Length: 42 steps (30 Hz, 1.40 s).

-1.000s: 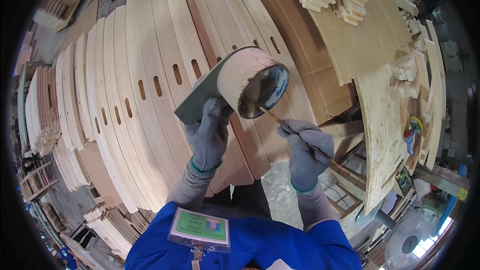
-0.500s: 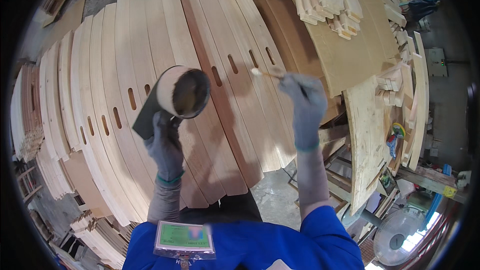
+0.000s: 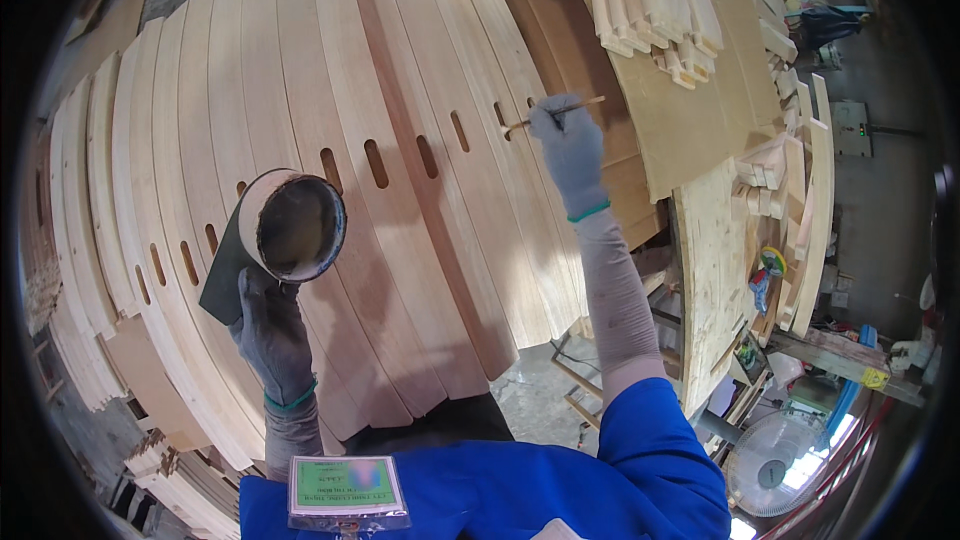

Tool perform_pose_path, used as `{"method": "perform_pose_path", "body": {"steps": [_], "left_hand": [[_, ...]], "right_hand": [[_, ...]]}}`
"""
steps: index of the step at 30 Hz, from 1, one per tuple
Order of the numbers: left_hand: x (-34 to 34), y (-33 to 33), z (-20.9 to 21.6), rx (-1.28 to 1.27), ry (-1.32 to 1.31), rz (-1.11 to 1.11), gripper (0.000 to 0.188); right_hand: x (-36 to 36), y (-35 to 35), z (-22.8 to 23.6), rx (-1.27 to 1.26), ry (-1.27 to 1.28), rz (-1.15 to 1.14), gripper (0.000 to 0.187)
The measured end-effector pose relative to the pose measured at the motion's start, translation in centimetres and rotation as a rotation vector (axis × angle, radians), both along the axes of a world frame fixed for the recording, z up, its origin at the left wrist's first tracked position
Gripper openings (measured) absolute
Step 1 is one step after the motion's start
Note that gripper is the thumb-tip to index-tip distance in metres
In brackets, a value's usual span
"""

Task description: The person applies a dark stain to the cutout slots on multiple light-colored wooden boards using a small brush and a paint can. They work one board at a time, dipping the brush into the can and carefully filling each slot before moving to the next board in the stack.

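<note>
My left hand (image 3: 272,325), in a grey glove, is closed around the dark green lower part of a round pot (image 3: 258,180). The pot is tilted so that its mouth faces me, with murky brownish liquid inside. My right hand (image 3: 568,150), gloved too, pinches a thin wooden stick (image 3: 592,103). The stick's tip is at a slot (image 3: 502,122) in one of the pale wooden boards (image 3: 440,240); whether it touches the wood I cannot tell. These boards lie side by side beneath both hands, most with an elongated slot cut through.
A bundle of wooden pieces (image 3: 655,0) rests on cardboard (image 3: 700,120) at the far right. To the right stand a plywood sheet (image 3: 715,290), stacked offcuts (image 3: 770,165) and a white fan (image 3: 775,465). More timber (image 3: 170,485) is piled at the lower left.
My right hand has moved left and away from me, bringing the stick's tip to a slot. The left hand and pot have shifted left and slightly nearer me.
</note>
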State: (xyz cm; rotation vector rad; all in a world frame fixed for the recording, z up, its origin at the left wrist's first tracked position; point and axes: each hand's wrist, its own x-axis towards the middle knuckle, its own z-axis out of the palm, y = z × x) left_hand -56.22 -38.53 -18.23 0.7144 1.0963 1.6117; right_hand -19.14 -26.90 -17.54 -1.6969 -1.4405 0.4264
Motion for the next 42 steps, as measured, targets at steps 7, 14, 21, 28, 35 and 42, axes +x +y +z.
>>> {"method": "perform_pose_path", "body": {"steps": [7,14,21,28,35,42], "left_hand": [[0.1,0.2,-0.2,0.042,0.195,-0.047,0.027],[-0.1,0.3,1.0,-0.003,-0.139,0.002,0.027],[1.0,0.6,0.8,0.039,-0.032,-0.052,0.025],[1.1,-0.1,1.6,-0.092,-0.104,0.052,0.023],[4.7,-0.9,3.0,0.024,0.069,-0.089,0.023],[10.5,-1.4,4.8,-0.004,0.127,-0.005,0.02]], "right_hand": [[0.1,2.9,0.3,0.075,0.042,-0.005,0.016],[-1.3,-0.5,1.5,-0.034,-0.438,0.089,0.018],[-0.2,2.4,1.2,0.06,-0.147,0.086,0.019],[-1.1,0.1,1.7,-0.08,-0.103,0.068,0.017],[-0.1,1.2,1.5,0.055,-0.287,0.25,0.008],[2.6,-7.7,7.0,-0.016,0.272,0.244,0.008]]}}
